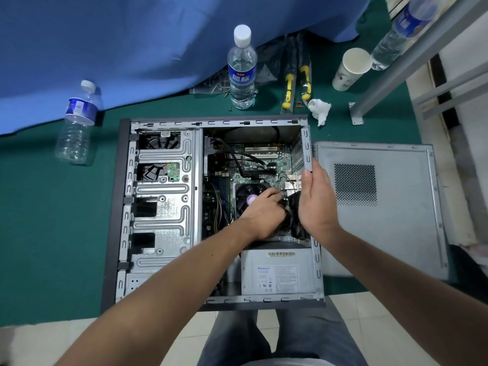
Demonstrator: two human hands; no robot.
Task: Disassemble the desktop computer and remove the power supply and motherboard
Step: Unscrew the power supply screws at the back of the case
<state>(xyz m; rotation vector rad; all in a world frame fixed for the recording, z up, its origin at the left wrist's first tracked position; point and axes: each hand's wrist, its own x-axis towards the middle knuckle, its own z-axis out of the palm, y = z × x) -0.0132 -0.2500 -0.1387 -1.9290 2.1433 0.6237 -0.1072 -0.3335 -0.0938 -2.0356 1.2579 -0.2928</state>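
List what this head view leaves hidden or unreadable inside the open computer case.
- Left hand: its fingertips, and what they touch, hidden by the hand itself.
- CPU fan: partly covered by that hand.
- Rear case fan: mostly behind the right hand.
- Power supply label: print too small to read.
- Motherboard: lower part hidden by cables and hands.

The open computer case (211, 207) lies on its side on the green table (52, 233). The left hand (264, 210) reaches inside over the CPU fan (247, 195), fingers curled. The right hand (315, 199) grips the rear edge of the case. The power supply (276, 272) sits inside, near the person. The side panel (377, 207) lies just beside the case.
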